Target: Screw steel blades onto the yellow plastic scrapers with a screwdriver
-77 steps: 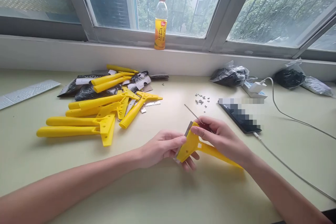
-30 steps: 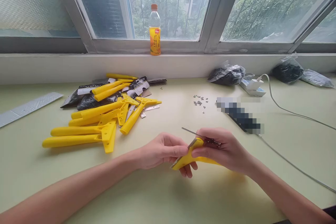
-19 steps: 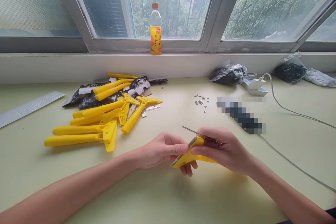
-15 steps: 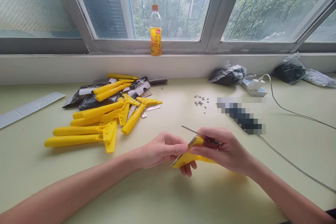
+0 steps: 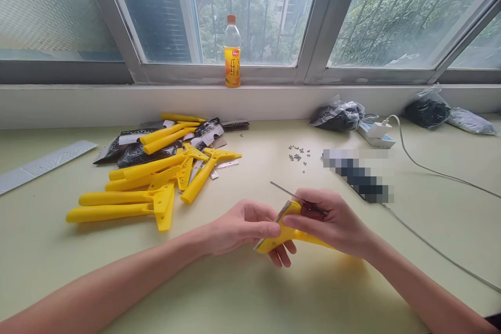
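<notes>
Both hands grip one yellow scraper (image 5: 270, 243), held above the near part of the table with its handle pointing right. A metal blade runs along the slanted left edge of its head. My left hand (image 5: 245, 227) is closed on that head, thumb on the near face and fingers behind. My right hand (image 5: 329, 219) pinches the upper part of the head between thumb and fingers. The same hand also keeps a screwdriver (image 5: 282, 189) tucked against its fingers, the thin shaft pointing up and left. The right palm partly hides the scraper handle and the screwdriver grip.
Several yellow scrapers (image 5: 117, 212) lie piled at the left with black packets (image 5: 151, 154) and loose blades. Small screws (image 5: 298, 156) are scattered mid-table. A blurred dark object (image 5: 360, 177) with a cable lies at the right. A bottle (image 5: 233, 65) stands on the sill.
The left thumb has slid slightly down along the scraper's head, and the scraper has shifted a little. Both hands keep their hold; the camera view has tilted slightly.
</notes>
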`<state>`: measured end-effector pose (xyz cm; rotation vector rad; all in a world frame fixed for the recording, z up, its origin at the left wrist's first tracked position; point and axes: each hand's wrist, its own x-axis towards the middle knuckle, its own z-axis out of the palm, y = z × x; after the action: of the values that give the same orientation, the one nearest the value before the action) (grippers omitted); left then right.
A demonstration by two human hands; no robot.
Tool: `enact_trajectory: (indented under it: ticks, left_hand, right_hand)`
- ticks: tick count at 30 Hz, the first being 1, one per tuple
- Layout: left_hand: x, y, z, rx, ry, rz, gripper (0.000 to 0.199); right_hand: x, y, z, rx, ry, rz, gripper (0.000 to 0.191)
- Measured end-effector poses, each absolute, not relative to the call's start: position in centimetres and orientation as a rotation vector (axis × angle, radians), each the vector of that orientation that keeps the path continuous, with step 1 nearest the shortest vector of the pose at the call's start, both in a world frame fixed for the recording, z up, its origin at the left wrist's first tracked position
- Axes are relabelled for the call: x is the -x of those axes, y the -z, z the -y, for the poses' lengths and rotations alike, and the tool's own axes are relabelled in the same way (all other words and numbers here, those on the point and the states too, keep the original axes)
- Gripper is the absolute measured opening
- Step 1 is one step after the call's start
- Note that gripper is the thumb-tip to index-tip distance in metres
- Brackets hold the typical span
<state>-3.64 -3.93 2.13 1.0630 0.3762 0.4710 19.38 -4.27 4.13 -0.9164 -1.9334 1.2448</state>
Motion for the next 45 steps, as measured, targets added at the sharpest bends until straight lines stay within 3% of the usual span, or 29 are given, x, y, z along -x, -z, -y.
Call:
enact_trajectory:
  ticks: [13,16,25,32,45]
  left_hand:
    - [2.3,-1.7,5.8,-1.202,-0.678,-0.558,0.04]
    - [2.2,-1.8,6.0,-1.211,-0.701,-0.602,0.042]
    - [2.4,-1.8,4.8,-1.045,-0.685,-0.746,0.049]
    - [2.4,-2.0,4.6,-1.037,-0.7,-0.793,0.049]
    - [2.0,-1.7,5.4,-1.137,-0.754,-0.783,0.048]
  right_hand:
    - [-18.9,-3.9,4.2,1.05,-1.454,1.861,0.042]
    - [-19.2,-4.1,3.8,1.095,-1.293,1.903,0.039]
    - [-26.1,-1.3,-3.3,1.446,-0.211,1.816,0.046]
    - [-25.9,1.1,-5.1,1.479,-0.183,1.932,0.04]
    - [-25.2,0.6,-4.9,1.402,-0.075,2.188,0.036]
